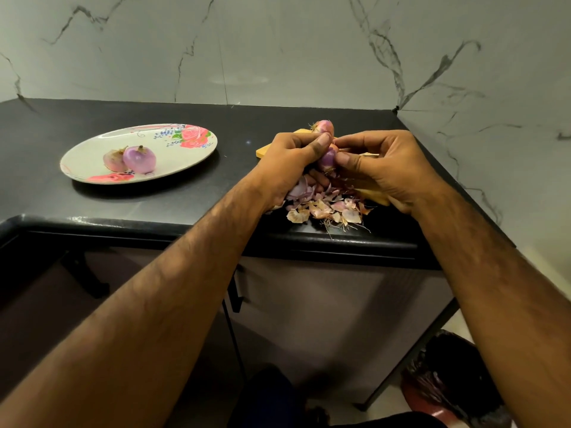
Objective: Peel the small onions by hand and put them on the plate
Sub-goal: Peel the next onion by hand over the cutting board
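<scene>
Both left hand [292,160] and right hand [391,168] tight around one small onion [328,157], peel heap [321,209] beneath, board [264,151] behind.

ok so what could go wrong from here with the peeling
The pile of skins lies right at the counter edge, so more peelings could spill to the floor.
The onion is held above the skins between the left hand and right hand; if the grip slips, it may drop into them or off the counter.
The plate sits apart to the left, so the onion could be dropped on the carry across.
</scene>
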